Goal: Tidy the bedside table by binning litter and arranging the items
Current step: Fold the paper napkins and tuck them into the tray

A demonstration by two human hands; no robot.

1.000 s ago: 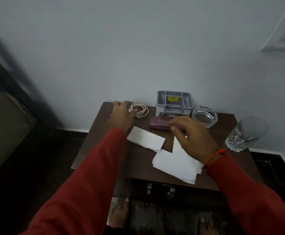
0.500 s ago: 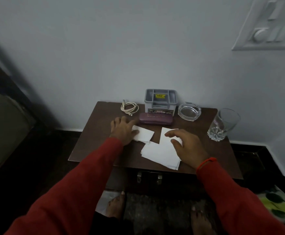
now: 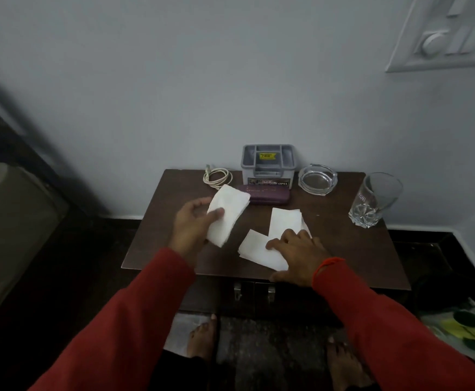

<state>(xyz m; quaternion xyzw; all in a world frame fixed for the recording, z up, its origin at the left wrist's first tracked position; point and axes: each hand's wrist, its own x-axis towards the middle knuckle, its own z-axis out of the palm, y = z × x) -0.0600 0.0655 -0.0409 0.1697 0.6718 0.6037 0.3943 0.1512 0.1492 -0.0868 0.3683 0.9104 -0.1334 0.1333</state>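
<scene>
My left hand [image 3: 192,225] grips a white paper tissue [image 3: 227,211] and holds it lifted above the left part of the brown bedside table [image 3: 352,249]. My right hand [image 3: 298,256] lies flat with spread fingers on two more white tissues: one [image 3: 254,249] near the front edge, the other [image 3: 284,221] just behind it. A purple case [image 3: 267,194] lies at the back, partly hidden by the lifted tissue.
Along the wall stand a coiled white cable [image 3: 217,177], a grey plastic organizer box [image 3: 268,162], a glass ashtray [image 3: 317,180] and an empty drinking glass [image 3: 376,200] at the right. Cabinet handles [image 3: 254,292] show below the tabletop. My bare feet are on the floor.
My left hand left the cable, closed on the left tissue and raised it off the table. My right hand slid from the purple case down onto the other tissues.
</scene>
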